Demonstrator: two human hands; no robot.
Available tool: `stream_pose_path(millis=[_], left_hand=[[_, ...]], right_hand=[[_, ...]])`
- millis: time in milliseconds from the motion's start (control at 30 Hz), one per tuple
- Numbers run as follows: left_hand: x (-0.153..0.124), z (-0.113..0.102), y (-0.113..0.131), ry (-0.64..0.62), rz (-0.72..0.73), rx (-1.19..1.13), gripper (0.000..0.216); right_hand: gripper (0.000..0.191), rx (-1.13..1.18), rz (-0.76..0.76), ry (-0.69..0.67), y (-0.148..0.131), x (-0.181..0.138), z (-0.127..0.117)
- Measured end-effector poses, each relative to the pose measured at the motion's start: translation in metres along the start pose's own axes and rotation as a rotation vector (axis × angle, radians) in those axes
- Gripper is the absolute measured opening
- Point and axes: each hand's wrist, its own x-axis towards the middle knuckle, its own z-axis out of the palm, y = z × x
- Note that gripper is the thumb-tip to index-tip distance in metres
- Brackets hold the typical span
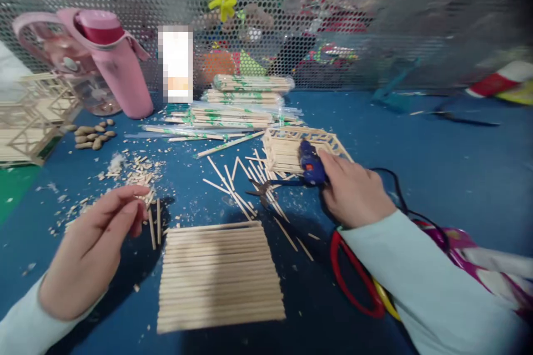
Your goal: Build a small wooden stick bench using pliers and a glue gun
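Observation:
My left hand [94,244] is closed in a pinch at the left, with small wooden sticks [152,227] at its fingertips, their upper ends partly hidden. Close beside it lies a flat panel of wooden sticks [219,277] set side by side. On the right, my right hand [353,186] is wrapped around a blue glue gun [310,163], whose grip is covered by the fingers. Behind the gun sits a small stick-built frame [281,152] with a railing. Pliers [262,193] with blue handles lie by the gun, over loose thin sticks [229,183].
Bagged sticks [237,116] are piled at the back. A pink bottle [119,72], a clear jug [97,94], peanuts [94,134] and a stick model [25,138] stand left. Wood scraps [139,172] are scattered. Red handles [358,283] and a black cord [395,183] lie right.

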Motion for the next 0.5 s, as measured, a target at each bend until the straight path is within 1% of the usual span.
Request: stream_pose_path(millis=[100, 167, 233, 300, 333, 367, 400, 433, 467, 500], left_hand=[[0.000, 0.007, -0.005, -0.165, -0.130, -0.145, 0.039], [-0.003, 0.012, -0.006, -0.239, -0.204, -0.215, 0.042], [-0.006, 0.017, -0.007, -0.291, -0.272, -0.299, 0.046], [-0.010, 0.022, -0.007, -0.332, -0.329, -0.386, 0.049], [-0.012, 0.024, -0.008, -0.352, -0.349, -0.421, 0.049], [-0.014, 0.025, -0.008, -0.366, -0.357, -0.438, 0.048], [-0.016, 0.026, -0.009, -0.366, -0.343, -0.431, 0.046], [-0.019, 0.027, -0.011, -0.343, -0.293, -0.390, 0.042], [-0.022, 0.026, -0.013, -0.288, -0.201, -0.314, 0.037], [-0.025, 0.026, -0.015, -0.205, -0.070, -0.208, 0.031]], right_hand=[[0.065, 0.027, -0.056, 0.000, 0.004, -0.002, -0.011], [0.062, 0.025, -0.104, 0.063, -0.001, -0.008, -0.029], [0.053, 0.077, -0.189, 0.169, -0.013, -0.018, -0.053], [0.043, 0.257, -0.233, 0.236, -0.032, -0.030, -0.074], [0.035, 0.392, -0.259, 0.245, -0.042, -0.036, -0.082], [0.028, 0.520, -0.273, 0.209, -0.053, -0.040, -0.087], [0.023, 0.631, -0.285, 0.187, -0.063, -0.044, -0.089], [0.022, 0.707, -0.281, 0.169, -0.071, -0.046, -0.088], [0.021, 0.777, -0.293, 0.150, -0.078, -0.048, -0.085], [0.020, 0.834, -0.309, 0.144, -0.083, -0.049, -0.080]])
